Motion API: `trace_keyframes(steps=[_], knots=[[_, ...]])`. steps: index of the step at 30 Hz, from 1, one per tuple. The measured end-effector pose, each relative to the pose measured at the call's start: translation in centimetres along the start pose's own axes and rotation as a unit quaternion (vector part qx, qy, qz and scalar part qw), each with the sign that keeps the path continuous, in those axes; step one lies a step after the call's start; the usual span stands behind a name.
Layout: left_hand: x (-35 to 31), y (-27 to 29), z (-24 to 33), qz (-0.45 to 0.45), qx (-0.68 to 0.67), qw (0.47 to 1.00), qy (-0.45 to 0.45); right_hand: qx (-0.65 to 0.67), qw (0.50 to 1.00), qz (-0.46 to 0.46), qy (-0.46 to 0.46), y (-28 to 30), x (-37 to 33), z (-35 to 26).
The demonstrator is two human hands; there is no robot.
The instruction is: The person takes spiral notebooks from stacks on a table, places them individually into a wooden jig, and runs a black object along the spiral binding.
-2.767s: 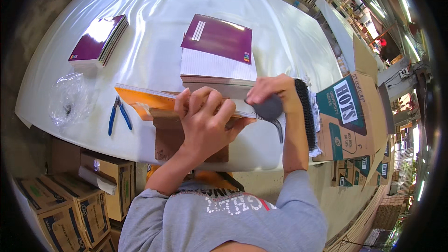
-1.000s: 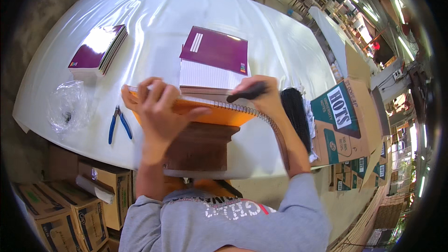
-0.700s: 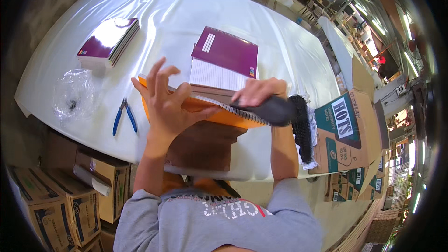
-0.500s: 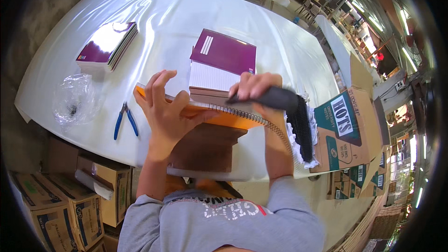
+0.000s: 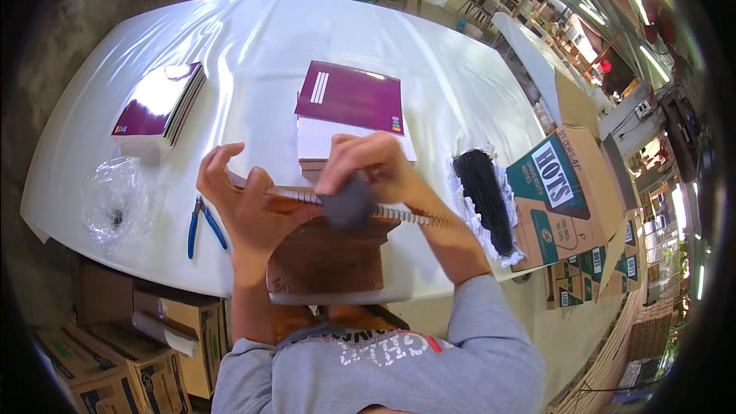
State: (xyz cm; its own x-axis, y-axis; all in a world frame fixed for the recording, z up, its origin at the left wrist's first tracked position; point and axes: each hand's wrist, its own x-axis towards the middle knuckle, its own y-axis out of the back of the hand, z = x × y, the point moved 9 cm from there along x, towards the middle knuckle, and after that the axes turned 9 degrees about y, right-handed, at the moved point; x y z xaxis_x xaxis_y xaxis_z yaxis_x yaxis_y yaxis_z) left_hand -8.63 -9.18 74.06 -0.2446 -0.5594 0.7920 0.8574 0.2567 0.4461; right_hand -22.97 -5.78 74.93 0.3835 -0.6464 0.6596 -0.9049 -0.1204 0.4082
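Notebook (image 5: 295,194) lying sideways between the hands, right hand (image 5: 366,165) nearer the coil (image 5: 399,215)
Left hand (image 5: 249,207) is gripping the notebook's left end, fingers half spread, thumb up by the edge; right hand is clutching a blurry dark tool (image 5: 349,205), fingers bent in, exact grip I can't tell. The notebook's long edge is running left to right, from the left palm to the near side of the right hand, and the coil is stretching on toward the right forearm

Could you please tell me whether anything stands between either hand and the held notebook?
Nothing visible separates the left hand from the notebook. In the right hand, a dark tool covers part of its edge and coil; contact is too blurred to tell.
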Motion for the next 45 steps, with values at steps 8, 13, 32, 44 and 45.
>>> trace_keyframes(steps=[8,13,32,44,45], knots=[[-1.0,0.4,-3.6,0.035,-0.118,0.987,0.1,-0.08,0.995,0.003,-0.054,-1.0,0.3,2.7],[-1.5,0.7,-5.6,0.054,-0.188,0.968,0.155,0.027,0.996,0.046,0.078,-0.9,1.6,0.7],[-1.9,-1.4,-7.8,0.034,-0.347,0.917,0.194,-0.129,0.972,-0.026,-0.197,-1.8,2.9,6.5],[-1.9,-1.3,-8.2,0.005,-0.33,0.923,0.2,-0.006,0.989,0.075,-0.131,-2.5,4.8,5.4],[-2.0,-1.5,-8.2,-0.004,-0.307,0.929,0.208,0.068,0.986,0.129,-0.078,-1.9,5.3,4.6]])
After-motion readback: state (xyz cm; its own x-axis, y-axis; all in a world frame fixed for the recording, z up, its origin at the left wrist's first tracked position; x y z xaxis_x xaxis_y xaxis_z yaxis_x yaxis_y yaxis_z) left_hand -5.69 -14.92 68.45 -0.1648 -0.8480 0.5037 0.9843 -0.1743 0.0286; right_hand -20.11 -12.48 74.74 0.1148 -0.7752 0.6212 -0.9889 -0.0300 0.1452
